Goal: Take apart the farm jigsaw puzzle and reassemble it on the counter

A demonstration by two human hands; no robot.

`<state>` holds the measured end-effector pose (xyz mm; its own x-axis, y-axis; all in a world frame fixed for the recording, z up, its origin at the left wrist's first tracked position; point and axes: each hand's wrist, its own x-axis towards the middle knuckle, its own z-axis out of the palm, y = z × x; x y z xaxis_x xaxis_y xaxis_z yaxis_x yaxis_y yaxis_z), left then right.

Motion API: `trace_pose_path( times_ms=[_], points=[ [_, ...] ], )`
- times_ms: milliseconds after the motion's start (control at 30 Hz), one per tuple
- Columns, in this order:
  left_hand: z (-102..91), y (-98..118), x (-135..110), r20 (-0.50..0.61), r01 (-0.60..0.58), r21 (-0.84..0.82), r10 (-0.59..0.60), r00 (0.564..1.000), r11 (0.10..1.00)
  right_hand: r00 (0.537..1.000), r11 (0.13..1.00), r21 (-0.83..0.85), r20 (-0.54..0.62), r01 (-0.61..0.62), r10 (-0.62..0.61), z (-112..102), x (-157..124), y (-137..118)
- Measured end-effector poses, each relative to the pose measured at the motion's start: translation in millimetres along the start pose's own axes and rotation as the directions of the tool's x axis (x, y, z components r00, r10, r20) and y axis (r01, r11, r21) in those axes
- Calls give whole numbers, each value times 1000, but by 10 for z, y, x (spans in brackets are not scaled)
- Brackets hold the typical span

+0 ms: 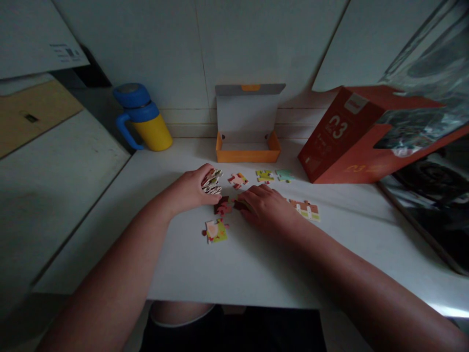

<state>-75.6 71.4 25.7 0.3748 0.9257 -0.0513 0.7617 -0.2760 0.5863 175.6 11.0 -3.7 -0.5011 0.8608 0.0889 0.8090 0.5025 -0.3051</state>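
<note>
Inside left hand (189, 188) — puzzle pieces (212, 182)

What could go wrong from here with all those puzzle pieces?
Perhaps two things. The left hand grips a thick bundle of puzzle pieces; if the grip loosens, some might spill onto the pieces lying on the white table. The right hand rests low among loose pieces, with the brown-and-cream pieces right beside it, so a sideways sweep could knock those out of place.
</note>
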Motion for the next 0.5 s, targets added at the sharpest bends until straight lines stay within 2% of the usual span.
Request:
trace_pose_path(
  times_ms=[133, 233, 333, 500],
  points=[
    [107, 114, -35, 24, -59, -17, 59, 998, 998, 1000, 1000, -18, 20, 25, -25, -52, -38, -32],
    [135, 129, -44, 54, -77, -31, 78, 995, 997, 993, 993, 3, 37, 115, -115, -60, -64, -120],
    [104, 113, -43, 76, -49, -54, 53, 996, 997, 978, 979, 41, 48, 199, -201, -9, -77, -207],
    [10, 70, -53, 113, -4, -53, 10, 994, 999, 975, 974, 63, 32, 219, -221, 59, -62, -232]
  ],
)
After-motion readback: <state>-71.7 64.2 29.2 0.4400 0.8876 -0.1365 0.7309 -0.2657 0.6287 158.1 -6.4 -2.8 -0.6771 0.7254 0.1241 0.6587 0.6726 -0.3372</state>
